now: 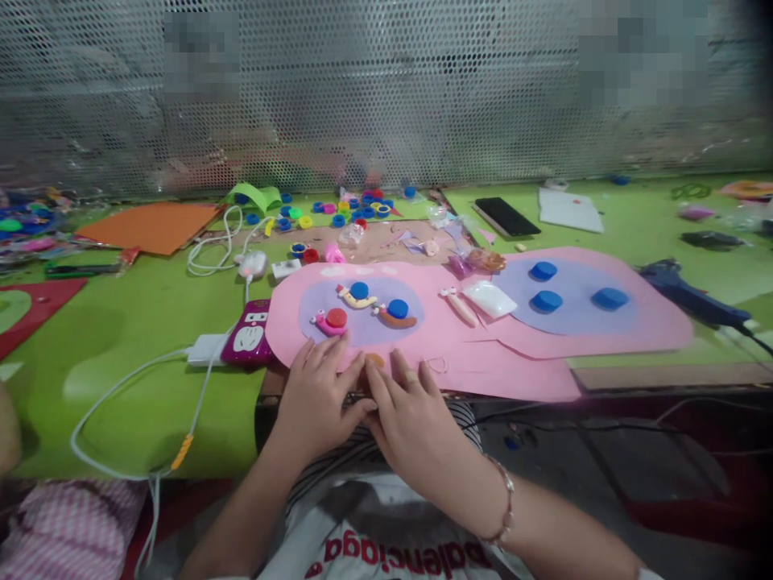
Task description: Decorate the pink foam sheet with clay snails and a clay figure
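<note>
My left hand [317,395] rests at the table's front edge, palm down with fingers stretched out. My right hand [414,411] lies beside it, fingers spread, and the two thumbs meet. At the fingertips between them is a small orange-brown piece [375,358], partly hidden. Just ahead, on a pink sheet [283,310] with a lilac oval, sit three clay snails with bottle-cap shells: a pink snail [331,324] with a red cap, a cream snail [356,296] and a brown snail [395,314] with blue caps.
Right of the snails lie a pale clay body [462,306], a white packet [490,298] and three blue caps [547,301]. Beyond are a phone [506,217], a glue gun [694,294] and loose bottle caps [341,219]. A purple power socket with cables [247,338] stands left.
</note>
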`<state>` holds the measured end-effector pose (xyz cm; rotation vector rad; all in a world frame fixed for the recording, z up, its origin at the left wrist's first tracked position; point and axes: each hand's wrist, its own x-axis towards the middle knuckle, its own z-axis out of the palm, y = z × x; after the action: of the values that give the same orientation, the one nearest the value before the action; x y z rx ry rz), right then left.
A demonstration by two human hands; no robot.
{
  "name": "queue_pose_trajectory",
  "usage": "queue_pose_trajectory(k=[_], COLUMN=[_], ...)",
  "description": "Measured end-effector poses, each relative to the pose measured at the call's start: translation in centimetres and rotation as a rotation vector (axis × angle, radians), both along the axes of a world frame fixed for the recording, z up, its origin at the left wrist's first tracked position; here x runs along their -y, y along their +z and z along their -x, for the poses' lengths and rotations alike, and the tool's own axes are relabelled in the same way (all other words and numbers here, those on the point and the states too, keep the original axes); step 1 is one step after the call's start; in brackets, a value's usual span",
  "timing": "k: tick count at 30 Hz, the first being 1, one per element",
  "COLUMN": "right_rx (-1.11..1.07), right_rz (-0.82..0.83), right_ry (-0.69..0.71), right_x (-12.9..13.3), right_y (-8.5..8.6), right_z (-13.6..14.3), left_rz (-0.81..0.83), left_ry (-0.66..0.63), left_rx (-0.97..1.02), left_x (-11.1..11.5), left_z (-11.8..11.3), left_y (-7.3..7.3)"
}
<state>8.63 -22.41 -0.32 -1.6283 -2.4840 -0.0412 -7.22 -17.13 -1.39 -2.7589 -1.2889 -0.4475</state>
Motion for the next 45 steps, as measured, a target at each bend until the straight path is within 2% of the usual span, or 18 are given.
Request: queue_pose_trajectory(k=[5, 12, 17, 22, 26, 31, 37, 45], right_rx=[0.065, 0.139, 0.134, 0.16, 0.177, 0.204, 0.186, 0.154], right_rz=[-0.016, -0.087, -0.105, -0.148, -0.185, -0.207, -0.221, -0.323], right_ry=[-0.002, 0.073, 0.059, 0.032, 0.038, 0.078, 0.115, 0.054], right_x=[-0.2, -0.5, -0.6, -0.8, -0.8, -0.9, -1.2, -1.1], right_y=[0.0, 0.4, 0.4, -0.8, -1.9, -2.0, -2.1, -3.0], right_z=[1.0, 1.6, 1.8, 1.8, 1.3, 0.7, 0.7, 0.8], left_rz=[0.042, 0.063, 0.068, 0.032, 0.038, 0.084, 0.067, 0.009], left_ry=[-0.021, 0.069, 0.058, 0.071, 0.092, 0.133, 0.127, 0.233], left_rx=[0.007, 0.138, 0.177, 0.083, 0.013, -0.065, -0.143, -0.17], left_x=[0.5, 2.0, 2.2, 2.1, 2.2, 2.4, 2.4, 3.2], left_z=[-0.1, -1.1, -1.1, -1.2, -1.5, -2.1, -2.3, -3.2], left_y=[0.0, -0.1, -0.6, -1.1, -0.9, -0.1, 0.6, 0.3])
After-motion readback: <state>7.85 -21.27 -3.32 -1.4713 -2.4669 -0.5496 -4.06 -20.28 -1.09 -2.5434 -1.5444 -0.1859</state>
